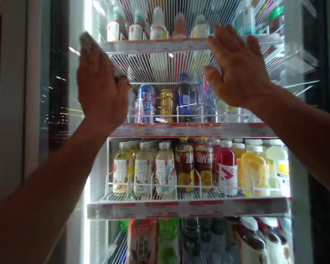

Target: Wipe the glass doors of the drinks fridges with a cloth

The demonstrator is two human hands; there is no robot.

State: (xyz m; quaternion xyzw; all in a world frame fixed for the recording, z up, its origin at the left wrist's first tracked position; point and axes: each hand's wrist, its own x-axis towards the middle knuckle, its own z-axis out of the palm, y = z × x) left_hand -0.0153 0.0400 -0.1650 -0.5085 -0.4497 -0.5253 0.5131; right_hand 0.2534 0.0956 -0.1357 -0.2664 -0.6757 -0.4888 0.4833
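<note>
My left hand (101,86) is raised at the upper left, its palm flat over a greyish cloth (88,40). Only the cloth's edges show, past the fingertips and by the thumb. At the upper right, my right hand (236,68) is stretched out with its fingers partly apart and nothing in it. It appears in front of the top shelf's front rail (159,45); whether it touches the rail or a glass pane cannot be told. Behind both hands are the lit wire shelves of a drinks fridge.
On the second shelf stand a blue can (145,104), a gold can (166,104) and a dark bottle (184,99). Below are several tea bottles (165,168), a red bottle (226,168) and yellow bottles (255,168). A red carton (142,240) stands at the bottom.
</note>
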